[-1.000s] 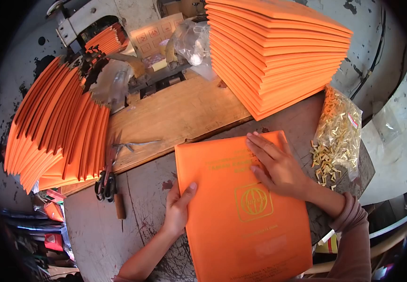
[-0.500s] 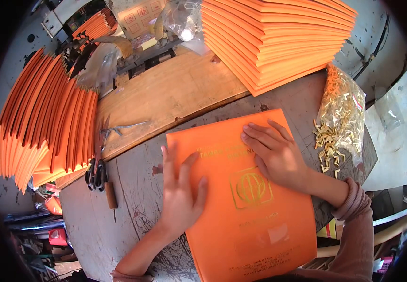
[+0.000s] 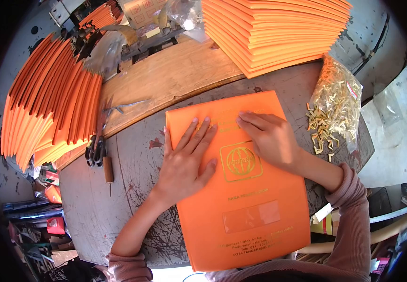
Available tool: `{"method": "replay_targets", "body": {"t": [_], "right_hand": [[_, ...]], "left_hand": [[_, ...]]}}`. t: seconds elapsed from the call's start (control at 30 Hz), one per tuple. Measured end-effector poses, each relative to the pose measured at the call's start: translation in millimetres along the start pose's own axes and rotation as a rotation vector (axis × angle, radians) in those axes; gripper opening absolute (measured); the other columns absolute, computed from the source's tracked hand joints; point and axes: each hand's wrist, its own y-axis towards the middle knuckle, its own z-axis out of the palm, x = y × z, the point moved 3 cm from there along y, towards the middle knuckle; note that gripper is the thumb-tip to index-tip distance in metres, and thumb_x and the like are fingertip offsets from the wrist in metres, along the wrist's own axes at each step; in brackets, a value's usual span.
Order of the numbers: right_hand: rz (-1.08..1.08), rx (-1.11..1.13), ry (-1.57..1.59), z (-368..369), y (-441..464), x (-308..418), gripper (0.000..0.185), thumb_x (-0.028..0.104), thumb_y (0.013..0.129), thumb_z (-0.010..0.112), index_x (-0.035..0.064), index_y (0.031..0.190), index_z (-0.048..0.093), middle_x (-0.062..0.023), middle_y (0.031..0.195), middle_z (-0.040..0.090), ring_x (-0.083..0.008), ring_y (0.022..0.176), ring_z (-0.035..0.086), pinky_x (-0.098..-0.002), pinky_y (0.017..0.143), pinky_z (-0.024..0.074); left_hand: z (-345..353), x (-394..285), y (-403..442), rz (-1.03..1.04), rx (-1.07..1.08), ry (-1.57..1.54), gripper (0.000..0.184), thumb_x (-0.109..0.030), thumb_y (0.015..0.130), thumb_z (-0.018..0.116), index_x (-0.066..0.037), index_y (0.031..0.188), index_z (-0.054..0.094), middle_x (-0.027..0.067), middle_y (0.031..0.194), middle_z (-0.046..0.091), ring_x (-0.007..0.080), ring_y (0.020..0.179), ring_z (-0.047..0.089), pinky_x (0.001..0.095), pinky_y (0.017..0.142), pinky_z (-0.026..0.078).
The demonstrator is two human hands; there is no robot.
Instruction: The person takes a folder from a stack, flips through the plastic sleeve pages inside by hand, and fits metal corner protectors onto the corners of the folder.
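An orange folder with gold lettering, a globe emblem and a small clear window lies closed on the grey, scratched table. My left hand rests flat on its upper left part, fingers stretched out and the little finger near the left edge. Across the upper right of the cover lies my right hand, its fingers extended over the printed title and partly hiding it. Neither hand grasps anything.
A tall stack of orange folders stands at the back right, another stack at the left. A plastic bag spills gold metal corners. Black-handled scissors and a wooden-handled tool lie left, beside a wooden board.
The folder appears higher in view, with its lower edge and clear window now more visible. My left hand has settled flat on the cover; my right hand stays on the upper right.
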Motion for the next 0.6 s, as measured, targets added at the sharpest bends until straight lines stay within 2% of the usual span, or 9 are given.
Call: {"method": "replay_targets", "body": {"t": [0.13, 0.2, 0.3, 0.4, 0.47, 0.6], "right_hand": [[-0.005, 0.062, 0.005, -7, 0, -1, 0.041, -0.001, 0.063, 0.062, 0.0028, 0.104, 0.065, -0.0100, 0.111, 0.063, -0.0248, 0.098, 0.063, -0.0345, 0.080, 0.0530], [-0.011, 0.074, 0.026, -9, -2, -1, 0.042, -0.001, 0.063, 0.062, 0.0030, 0.104, 0.064, -0.0100, 0.112, 0.063, -0.0248, 0.099, 0.063, -0.0344, 0.080, 0.0531], [-0.031, 0.073, -0.001, -12, -6, 5, 0.042, -0.001, 0.063, 0.062, 0.0019, 0.105, 0.064, -0.0104, 0.112, 0.063, -0.0247, 0.100, 0.062, -0.0347, 0.080, 0.0531], [-0.060, 0.099, -0.063, -16, -7, 10, 0.043, 0.000, 0.064, 0.061, -0.0013, 0.106, 0.062, -0.0124, 0.113, 0.062, -0.0264, 0.101, 0.062, -0.0356, 0.081, 0.0530], [-0.150, 0.086, -0.125, -19, -6, 15, 0.035, 0.006, 0.066, 0.058, -0.0088, 0.098, 0.061, -0.0183, 0.104, 0.062, -0.0273, 0.095, 0.061, -0.0336, 0.076, 0.0533], [-0.177, 0.123, -0.153, -25, -7, 23, 0.036, 0.007, 0.065, 0.057, -0.0102, 0.096, 0.061, -0.0197, 0.102, 0.061, -0.0274, 0.095, 0.060, -0.0326, 0.076, 0.0532]], "left_hand": [[0, 6, -2, 0.021, -0.016, -0.090, 0.057, -0.020, 0.081, 0.055, -0.013, 0.136, 0.043, 0.0082, 0.145, 0.036, 0.0274, 0.138, 0.025, 0.0564, 0.109, 0.002], [-1, 6, -2, 0.057, -0.029, -0.134, 0.050, -0.018, 0.079, 0.057, -0.017, 0.129, 0.053, 0.0079, 0.141, 0.042, 0.0298, 0.136, 0.028, 0.0565, 0.109, 0.001], [-2, 7, -3, 0.100, -0.035, -0.138, 0.044, -0.017, 0.078, 0.058, -0.019, 0.122, 0.060, 0.0080, 0.140, 0.043, 0.0330, 0.134, 0.030, 0.0569, 0.109, 0.001], [-3, 6, -3, 0.102, -0.045, -0.154, 0.041, -0.011, 0.076, 0.058, -0.021, 0.115, 0.065, 0.0081, 0.139, 0.045, 0.0348, 0.133, 0.032, 0.0570, 0.108, 0.001], [-3, 6, -4, 0.108, -0.049, -0.169, 0.041, -0.008, 0.076, 0.057, -0.022, 0.113, 0.066, 0.0082, 0.138, 0.046, 0.0347, 0.133, 0.033, 0.0572, 0.108, 0.001], [-4, 6, -5, 0.120, -0.042, -0.198, 0.046, 0.000, 0.071, 0.056, -0.025, 0.108, 0.069, 0.0077, 0.135, 0.049, 0.0337, 0.131, 0.036, 0.0582, 0.108, 0.001]]}}
